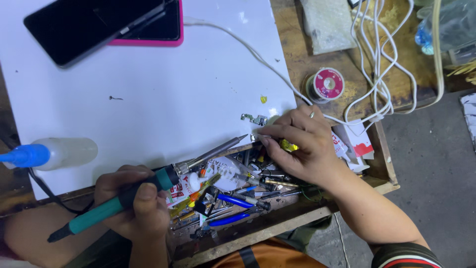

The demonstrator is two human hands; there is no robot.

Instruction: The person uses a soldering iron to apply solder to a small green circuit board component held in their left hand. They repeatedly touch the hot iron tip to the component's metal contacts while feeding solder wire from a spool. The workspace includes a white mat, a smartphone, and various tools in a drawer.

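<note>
One soldering iron [148, 186] in left hand [134, 208]; right hand [302, 144] pinches one yellow-handled tool [288, 146].

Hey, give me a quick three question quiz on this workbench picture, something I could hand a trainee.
1. True or false: the left hand holds the soldering iron with its tip pointing toward the right hand.
2. Which thing lies on the bare wood beyond the right hand? A) red solder spool B) blue-capped squeeze bottle C) dark phone
3. What colour are the handles of the pliers in the tool tray?

Key: 1 true. 2 A. 3 blue.
</note>
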